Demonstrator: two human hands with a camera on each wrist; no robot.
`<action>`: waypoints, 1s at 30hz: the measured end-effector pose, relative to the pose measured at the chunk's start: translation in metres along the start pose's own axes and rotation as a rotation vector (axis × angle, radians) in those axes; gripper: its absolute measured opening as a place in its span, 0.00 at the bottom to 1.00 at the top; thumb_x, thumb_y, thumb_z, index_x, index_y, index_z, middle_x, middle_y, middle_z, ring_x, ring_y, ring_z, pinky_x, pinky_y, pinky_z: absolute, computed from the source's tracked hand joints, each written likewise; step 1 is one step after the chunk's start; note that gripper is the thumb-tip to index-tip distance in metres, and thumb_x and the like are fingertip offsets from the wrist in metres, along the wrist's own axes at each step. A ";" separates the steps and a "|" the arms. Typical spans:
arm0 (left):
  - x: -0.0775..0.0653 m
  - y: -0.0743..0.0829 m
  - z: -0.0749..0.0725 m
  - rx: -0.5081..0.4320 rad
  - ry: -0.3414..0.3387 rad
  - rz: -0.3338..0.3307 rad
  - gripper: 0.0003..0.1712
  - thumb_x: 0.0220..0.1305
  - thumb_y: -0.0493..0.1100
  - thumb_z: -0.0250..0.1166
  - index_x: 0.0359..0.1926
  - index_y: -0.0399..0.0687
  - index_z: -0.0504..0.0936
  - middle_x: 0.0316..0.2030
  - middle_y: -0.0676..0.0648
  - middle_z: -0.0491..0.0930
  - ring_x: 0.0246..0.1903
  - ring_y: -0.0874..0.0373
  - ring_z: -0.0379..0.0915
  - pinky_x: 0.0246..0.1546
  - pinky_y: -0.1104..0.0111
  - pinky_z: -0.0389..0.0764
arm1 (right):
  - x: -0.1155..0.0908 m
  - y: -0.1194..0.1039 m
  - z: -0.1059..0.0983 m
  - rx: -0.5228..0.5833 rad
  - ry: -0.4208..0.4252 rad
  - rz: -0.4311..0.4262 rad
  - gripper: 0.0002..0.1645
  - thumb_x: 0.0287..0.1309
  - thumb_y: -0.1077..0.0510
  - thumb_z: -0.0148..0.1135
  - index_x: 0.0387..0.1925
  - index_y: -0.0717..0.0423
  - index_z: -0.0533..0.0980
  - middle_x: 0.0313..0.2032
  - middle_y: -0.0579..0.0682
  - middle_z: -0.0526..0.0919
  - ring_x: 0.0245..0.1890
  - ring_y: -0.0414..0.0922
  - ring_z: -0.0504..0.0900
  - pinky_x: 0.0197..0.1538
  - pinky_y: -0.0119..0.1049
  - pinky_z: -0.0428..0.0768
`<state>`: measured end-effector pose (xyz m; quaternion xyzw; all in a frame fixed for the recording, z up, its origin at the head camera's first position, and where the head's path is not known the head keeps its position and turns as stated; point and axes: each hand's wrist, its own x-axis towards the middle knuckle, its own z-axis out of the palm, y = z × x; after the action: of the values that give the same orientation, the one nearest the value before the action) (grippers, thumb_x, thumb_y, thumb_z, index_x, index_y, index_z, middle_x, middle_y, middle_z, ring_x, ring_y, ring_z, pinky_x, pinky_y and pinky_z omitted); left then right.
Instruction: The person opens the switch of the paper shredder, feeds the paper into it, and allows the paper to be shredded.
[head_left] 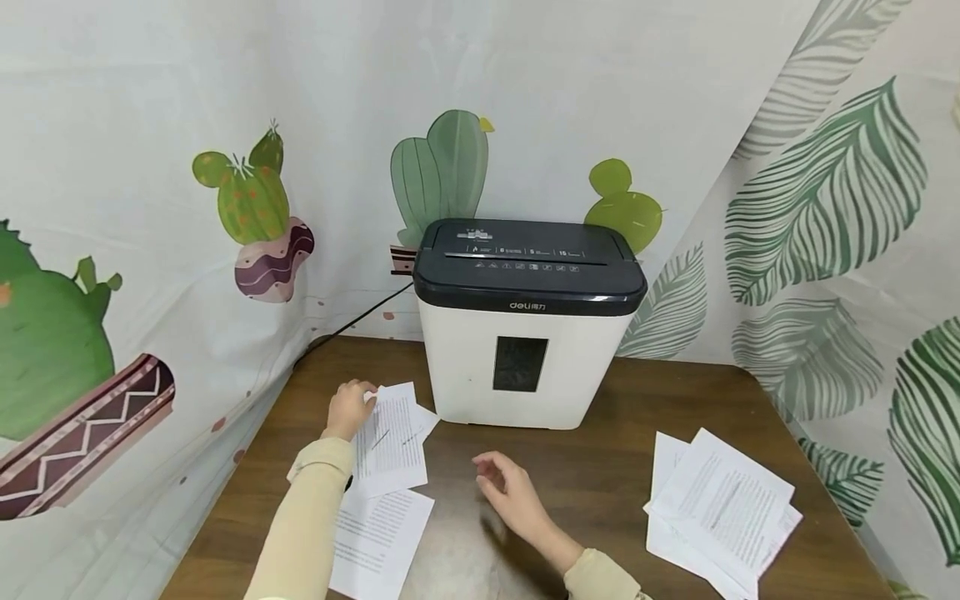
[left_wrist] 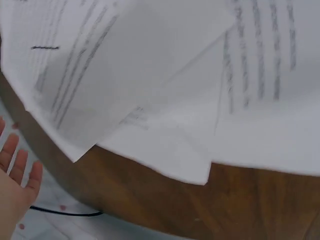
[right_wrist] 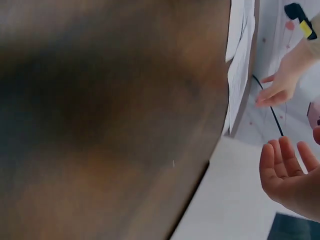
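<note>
My left hand (head_left: 349, 408) hovers at the upper left corner of a printed paper sheet (head_left: 390, 462) with dark pen strokes on it. In the left wrist view its loosely bent fingers (left_wrist: 21, 162) show apart from the papers, with nothing between them. Further sheets lie under and below that one, among them a printed sheet (head_left: 378, 542) nearer the front. My right hand (head_left: 516, 492) is held over the table in front of the paper shredder (head_left: 457, 367), fingers relaxed and holding nothing. The shredder is white with a black top, a feed slot and a dark window.
On the right side of the wooden table (head_left: 600, 467) lies a loose pile of printed sheets (head_left: 727, 500). A black cord (head_left: 352, 323) runs from behind the shredder past the table's back left edge. A cactus-print curtain (head_left: 337, 125) hangs close behind.
</note>
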<state>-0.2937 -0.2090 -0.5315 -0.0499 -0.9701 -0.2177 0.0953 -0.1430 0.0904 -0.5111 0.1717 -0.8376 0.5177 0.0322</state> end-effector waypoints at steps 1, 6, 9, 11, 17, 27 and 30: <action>-0.001 -0.002 0.004 0.021 -0.030 -0.016 0.13 0.59 0.36 0.63 0.45 0.38 0.81 0.47 0.33 0.78 0.48 0.35 0.72 0.43 0.45 0.75 | -0.001 0.000 0.002 0.024 -0.018 0.019 0.11 0.60 0.66 0.58 0.45 0.60 0.76 0.36 0.57 0.81 0.34 0.39 0.78 0.36 0.27 0.76; -0.006 -0.007 0.017 0.063 -0.209 -0.102 0.23 0.61 0.37 0.59 0.58 0.37 0.71 0.59 0.29 0.67 0.59 0.29 0.60 0.54 0.38 0.66 | -0.008 0.002 0.012 0.082 -0.091 0.080 0.11 0.61 0.67 0.56 0.45 0.64 0.75 0.36 0.59 0.81 0.33 0.41 0.78 0.36 0.26 0.76; -0.008 -0.006 0.016 0.080 -0.303 -0.143 0.28 0.62 0.39 0.59 0.63 0.36 0.66 0.64 0.28 0.60 0.64 0.27 0.52 0.59 0.35 0.57 | -0.011 0.004 0.016 0.080 -0.110 0.088 0.11 0.60 0.69 0.55 0.45 0.66 0.75 0.35 0.60 0.81 0.31 0.41 0.77 0.34 0.25 0.75; -0.009 -0.005 0.013 0.095 -0.343 -0.168 0.31 0.62 0.41 0.60 0.65 0.37 0.64 0.66 0.26 0.57 0.65 0.26 0.50 0.60 0.34 0.55 | -0.011 0.006 0.017 0.082 -0.120 0.094 0.11 0.60 0.69 0.55 0.45 0.66 0.75 0.36 0.60 0.81 0.31 0.39 0.76 0.34 0.24 0.75; -0.009 -0.002 0.005 0.162 -0.367 -0.192 0.36 0.59 0.46 0.64 0.65 0.36 0.63 0.63 0.26 0.62 0.59 0.26 0.58 0.54 0.35 0.63 | -0.011 0.007 0.014 0.082 -0.127 0.073 0.12 0.61 0.67 0.56 0.45 0.69 0.75 0.34 0.60 0.81 0.29 0.30 0.72 0.34 0.24 0.74; -0.008 -0.002 -0.005 0.221 -0.380 -0.267 0.55 0.45 0.57 0.74 0.62 0.25 0.60 0.59 0.24 0.62 0.58 0.28 0.58 0.51 0.33 0.63 | -0.007 0.009 0.013 0.049 -0.125 0.035 0.10 0.60 0.68 0.56 0.43 0.70 0.75 0.31 0.57 0.81 0.28 0.30 0.72 0.32 0.25 0.74; -0.010 -0.008 -0.003 0.210 -0.397 -0.327 0.60 0.42 0.60 0.75 0.63 0.25 0.57 0.58 0.22 0.61 0.58 0.28 0.58 0.51 0.33 0.63 | -0.007 0.009 0.011 0.035 -0.128 0.051 0.10 0.60 0.68 0.56 0.43 0.70 0.75 0.31 0.55 0.81 0.28 0.29 0.71 0.31 0.25 0.73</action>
<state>-0.2841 -0.2180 -0.5338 0.0756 -0.9822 -0.1145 -0.1283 -0.1377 0.0861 -0.5258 0.1834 -0.8329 0.5209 -0.0378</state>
